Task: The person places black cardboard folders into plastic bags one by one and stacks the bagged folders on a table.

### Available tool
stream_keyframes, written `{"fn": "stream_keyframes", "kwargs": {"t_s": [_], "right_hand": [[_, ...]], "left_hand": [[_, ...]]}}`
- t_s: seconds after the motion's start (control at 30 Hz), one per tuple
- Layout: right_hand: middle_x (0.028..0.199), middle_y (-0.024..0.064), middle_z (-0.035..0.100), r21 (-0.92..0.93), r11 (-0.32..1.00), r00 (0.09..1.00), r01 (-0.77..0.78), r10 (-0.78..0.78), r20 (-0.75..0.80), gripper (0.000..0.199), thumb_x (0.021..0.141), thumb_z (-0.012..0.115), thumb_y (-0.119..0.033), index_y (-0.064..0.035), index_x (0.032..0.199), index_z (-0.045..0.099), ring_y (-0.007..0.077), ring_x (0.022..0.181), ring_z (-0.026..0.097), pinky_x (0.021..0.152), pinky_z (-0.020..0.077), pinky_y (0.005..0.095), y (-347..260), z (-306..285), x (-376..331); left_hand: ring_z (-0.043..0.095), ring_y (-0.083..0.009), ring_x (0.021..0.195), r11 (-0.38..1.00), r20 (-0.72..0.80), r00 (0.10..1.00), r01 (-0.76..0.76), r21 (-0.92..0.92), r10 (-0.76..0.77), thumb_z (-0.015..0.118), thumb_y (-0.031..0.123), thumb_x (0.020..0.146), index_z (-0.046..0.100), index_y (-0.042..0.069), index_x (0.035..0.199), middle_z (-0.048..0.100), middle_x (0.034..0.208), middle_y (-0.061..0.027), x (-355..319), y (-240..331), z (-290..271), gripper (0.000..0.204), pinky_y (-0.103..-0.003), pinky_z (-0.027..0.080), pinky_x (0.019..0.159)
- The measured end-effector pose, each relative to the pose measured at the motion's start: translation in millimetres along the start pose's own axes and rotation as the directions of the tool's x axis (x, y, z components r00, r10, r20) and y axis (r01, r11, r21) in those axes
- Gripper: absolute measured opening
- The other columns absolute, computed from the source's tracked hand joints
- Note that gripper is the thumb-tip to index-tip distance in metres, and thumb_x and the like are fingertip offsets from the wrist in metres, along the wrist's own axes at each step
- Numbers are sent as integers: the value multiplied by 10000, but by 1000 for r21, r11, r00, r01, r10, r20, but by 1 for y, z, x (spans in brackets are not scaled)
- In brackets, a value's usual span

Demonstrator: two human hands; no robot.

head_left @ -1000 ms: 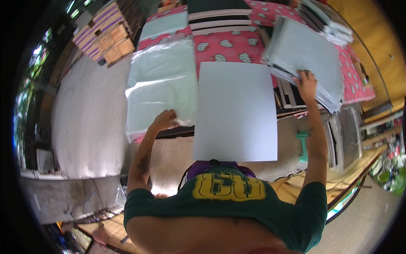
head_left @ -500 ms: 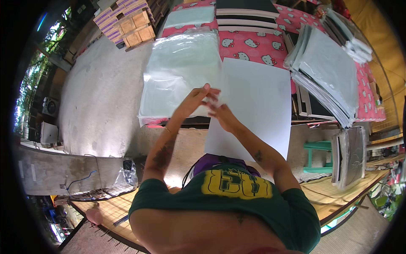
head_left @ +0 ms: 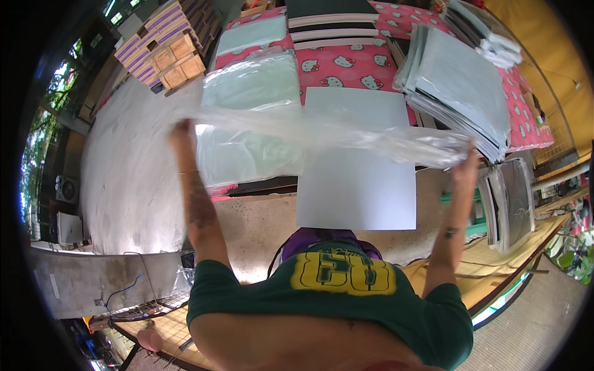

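clear plastic bag [head_left: 334, 133] — stretched wide, airborne

An open-air packing workshop: stacked sheets [head_left: 461, 86] and plastic bags [head_left: 247, 117] on a cloth-covered table [head_left: 346, 65], cartons [head_left: 170, 52], concrete floor [head_left: 124, 179].

Clear plastic bag [head_left: 322, 133] veils a band across the white board [head_left: 356, 185] and part of the bag stack [head_left: 250, 120]. Left hand [head_left: 181, 131] and right hand [head_left: 465, 162] grip unclear: fingers lost in blurred film. Green shirt [head_left: 334, 297] hides the counter's [head_left: 371, 65] near edge; boxes [head_left: 167, 49] too small to tell contents.
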State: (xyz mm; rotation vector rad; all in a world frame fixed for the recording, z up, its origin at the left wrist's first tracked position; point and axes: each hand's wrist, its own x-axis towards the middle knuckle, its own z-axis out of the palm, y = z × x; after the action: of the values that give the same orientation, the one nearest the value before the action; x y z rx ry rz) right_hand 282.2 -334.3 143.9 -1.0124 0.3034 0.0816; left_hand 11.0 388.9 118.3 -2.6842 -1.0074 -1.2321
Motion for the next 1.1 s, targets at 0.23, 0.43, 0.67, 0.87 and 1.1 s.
{"fn": "stream_keyframes", "kwargs": {"t_s": [0.23,0.43,0.67,0.87,1.1], "right_hand": [[1212,112,539,-659,518,834,546,-408,371,458,925,523,-331,-9,1249,490,211,1126,510,1019,347,343,-56,29,-84],[832,-2,622,-278,901,761,333,-83,643,94,873,602,-90,-18,929,623,78,809,571,767,455,244,102,101,-108],[1005,97,616,316,929,753,-193,-66,654,217,892,571,-108,-1,1079,547,200,903,628,847,531,328,73,71,-138],[1274,170,474,119,922,667,-370,174,725,649,846,609,-333,-82,1375,329,263,1129,514,988,402,457,72,49,-155],[931,36,569,-232,973,424,-3,211,881,300,820,618,-143,-41,1095,555,107,717,505,612,424,237,-13,17,-132]], "left_hand": [[587,-316,937,942,-344,878,-295,159,333,510,287,867,556,-7,988,584,1018,-211,28,135,-19,321,-417,492,742],[605,-130,845,274,655,533,624,-732,536,584,344,886,613,15,1047,635,915,-84,-131,380,-30,367,-280,489,732],[588,-108,673,362,451,884,382,-850,125,526,197,932,575,8,916,603,791,-27,-142,346,-33,195,-264,479,616],[523,-125,545,-511,900,350,841,-180,259,477,193,947,500,101,1003,504,676,10,-138,383,-110,110,-257,440,499],[577,-161,702,428,425,901,352,-832,85,658,167,828,432,51,1229,595,948,-106,-109,269,-60,474,-342,483,696]]}}
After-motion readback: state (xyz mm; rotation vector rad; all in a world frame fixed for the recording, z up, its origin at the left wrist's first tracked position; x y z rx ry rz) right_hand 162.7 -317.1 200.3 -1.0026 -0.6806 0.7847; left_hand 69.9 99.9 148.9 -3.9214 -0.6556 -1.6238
